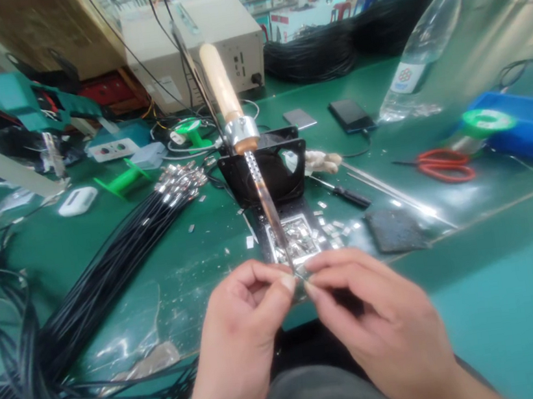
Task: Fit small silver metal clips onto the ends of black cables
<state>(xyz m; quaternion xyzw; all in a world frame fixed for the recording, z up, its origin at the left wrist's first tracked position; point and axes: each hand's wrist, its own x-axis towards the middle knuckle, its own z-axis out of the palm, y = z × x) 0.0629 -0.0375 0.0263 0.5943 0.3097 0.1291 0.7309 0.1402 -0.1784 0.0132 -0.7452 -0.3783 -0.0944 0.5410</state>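
Note:
My left hand and my right hand meet at the tip of a soldering iron. Both are closed in a pinch, fingertips almost touching. Something small and thin shows between them, too small and blurred to name. The iron points down toward me, its wooden handle uppermost, fixed in a stand by a metal clamp. Just beyond my fingers lies a small tray filled with little metal pieces. More of these pieces are scattered on the mat to its right.
A thick bundle of black cables with metal ends crosses the left side. Behind the iron stands a black fan. A screwdriver, a dark square pad, red-handled scissors, a blue bin and a plastic bottle occupy the right.

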